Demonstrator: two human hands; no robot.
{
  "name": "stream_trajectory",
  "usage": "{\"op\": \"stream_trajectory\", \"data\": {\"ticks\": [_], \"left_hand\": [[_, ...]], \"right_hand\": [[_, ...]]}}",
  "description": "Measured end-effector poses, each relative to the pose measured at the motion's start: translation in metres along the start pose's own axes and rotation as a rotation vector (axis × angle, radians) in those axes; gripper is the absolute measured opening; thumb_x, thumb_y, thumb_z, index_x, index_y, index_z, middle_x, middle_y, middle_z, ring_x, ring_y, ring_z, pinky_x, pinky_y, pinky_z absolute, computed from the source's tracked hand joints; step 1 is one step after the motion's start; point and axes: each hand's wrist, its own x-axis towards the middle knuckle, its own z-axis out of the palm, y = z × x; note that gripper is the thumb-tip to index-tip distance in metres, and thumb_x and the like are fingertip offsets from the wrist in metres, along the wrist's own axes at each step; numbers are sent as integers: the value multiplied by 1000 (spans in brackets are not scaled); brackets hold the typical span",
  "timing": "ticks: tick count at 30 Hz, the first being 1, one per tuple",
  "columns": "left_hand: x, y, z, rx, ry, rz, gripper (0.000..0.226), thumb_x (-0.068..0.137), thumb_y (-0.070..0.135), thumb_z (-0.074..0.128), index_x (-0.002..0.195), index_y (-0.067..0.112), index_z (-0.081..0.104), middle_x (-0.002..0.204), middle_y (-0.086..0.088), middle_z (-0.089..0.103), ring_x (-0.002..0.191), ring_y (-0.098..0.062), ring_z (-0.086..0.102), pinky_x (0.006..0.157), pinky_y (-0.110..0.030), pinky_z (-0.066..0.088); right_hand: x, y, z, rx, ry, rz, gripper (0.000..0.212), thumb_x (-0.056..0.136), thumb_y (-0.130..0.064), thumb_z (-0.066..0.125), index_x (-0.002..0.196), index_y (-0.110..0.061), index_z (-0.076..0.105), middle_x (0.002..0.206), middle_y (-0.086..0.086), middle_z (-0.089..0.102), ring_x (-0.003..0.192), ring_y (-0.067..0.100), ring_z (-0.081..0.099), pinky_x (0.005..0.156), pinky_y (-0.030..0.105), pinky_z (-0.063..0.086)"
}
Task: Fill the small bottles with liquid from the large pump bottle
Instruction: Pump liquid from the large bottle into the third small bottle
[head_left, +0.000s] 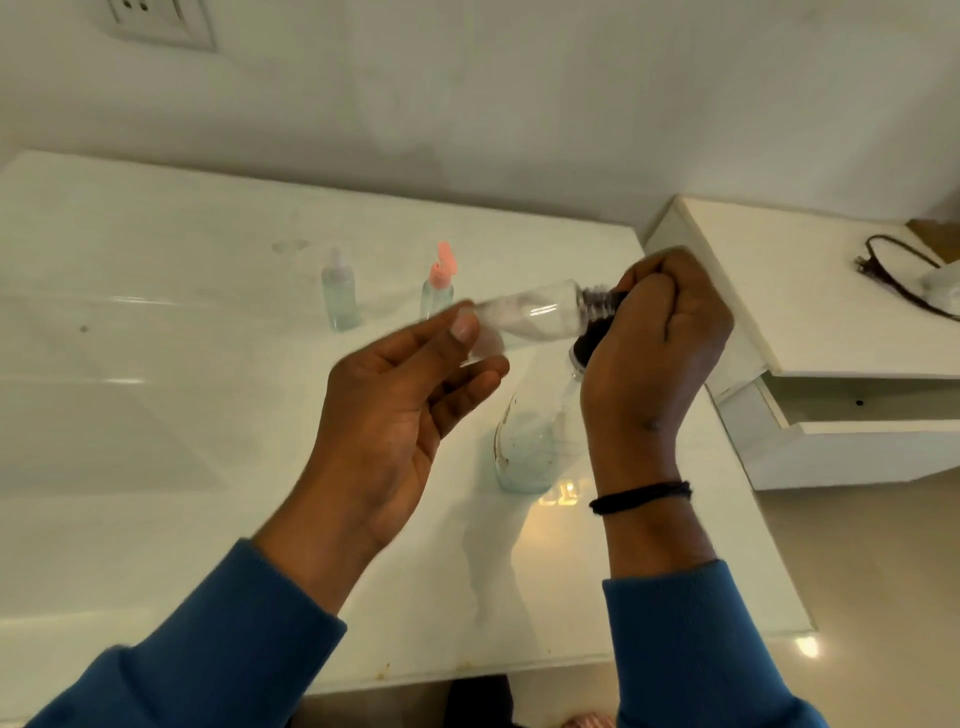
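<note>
Soft, even, greenish light, warm glare spots on the glossy desk (563, 491), motion-blurred left hand (395, 395), wide-angle bending at edges.

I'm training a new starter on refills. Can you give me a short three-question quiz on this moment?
1. True or false: the small bottle in the hands lies nearly on its side, its threaded neck toward the right hand.
2. How many small bottles stand upright at the back of the counter?
A) one B) two C) four
3. Fill in: the flip cap on the rear bottle nearer the hands is ____ in colour.

Key
1. True; the left hand holds its base end.
2. B; the other is the clear-capped bottle.
3. Pink.
</note>
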Motion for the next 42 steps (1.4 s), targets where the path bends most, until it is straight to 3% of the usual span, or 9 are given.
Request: {"op": "stream_trajectory", "data": {"ticks": [5, 15, 19, 23, 34, 38, 42], "left_hand": [[0, 3, 2, 17, 2, 6, 36, 77, 18, 70, 110, 8, 76, 104, -12, 78, 84, -23, 76, 69, -22, 60], [0, 5, 6, 21, 15, 7, 38, 76, 18, 67, 113, 7, 74, 104, -10, 78, 81, -20, 77, 67, -22, 60], [2, 6, 6, 22, 29, 15, 38, 76, 17, 67, 112, 8, 74, 104, -9, 79, 81, -20, 77, 66, -22, 60], [0, 5, 7, 18, 23, 10, 37, 77, 17, 67, 112, 7, 74, 104, -9, 78, 82, -20, 77, 67, -21, 60], [-2, 5, 8, 32, 5, 5, 38, 78, 20, 67, 114, 9, 73, 108, -8, 78, 86, -19, 77, 70, -21, 60], [0, 5, 7, 29, 23, 6, 37, 78, 19, 68, 114, 9, 73, 108, -8, 78, 85, -19, 77, 69, -20, 59], [-1, 5, 8, 26, 14, -4, 37, 77, 19, 68, 113, 9, 73, 107, -8, 78, 84, -19, 77, 68, -20, 60]], "right_hand": [[4, -5, -4, -29, -25, -5, 22, 81, -2, 33, 65, -5, 48, 50, -7, 42, 46, 12, 38, 44, 32, 32], [5, -5, -1, -51, -20, 20, 21, 81, -10, 34, 65, -13, 47, 53, -6, 42, 53, 32, 42, 47, 42, 40], [0, -3, 3, -5, -21, 29, 23, 84, -10, 33, 65, -16, 45, 54, -8, 40, 51, 26, 39, 48, 39, 37], [4, -2, 1, -23, -32, 31, 21, 82, -11, 33, 66, -14, 46, 53, -7, 40, 54, 35, 41, 46, 47, 41], [6, -6, -2, -92, -3, -11, 22, 83, -10, 34, 66, -11, 49, 53, -10, 42, 54, 27, 44, 50, 43, 41], [3, 0, 3, -61, -22, -4, 23, 85, -12, 33, 67, -16, 46, 54, -9, 39, 56, 37, 44, 47, 48, 43], [5, -1, 0, -89, -3, -39, 23, 85, -10, 34, 67, -13, 48, 54, -10, 39, 55, 32, 45, 47, 43, 41]]}}
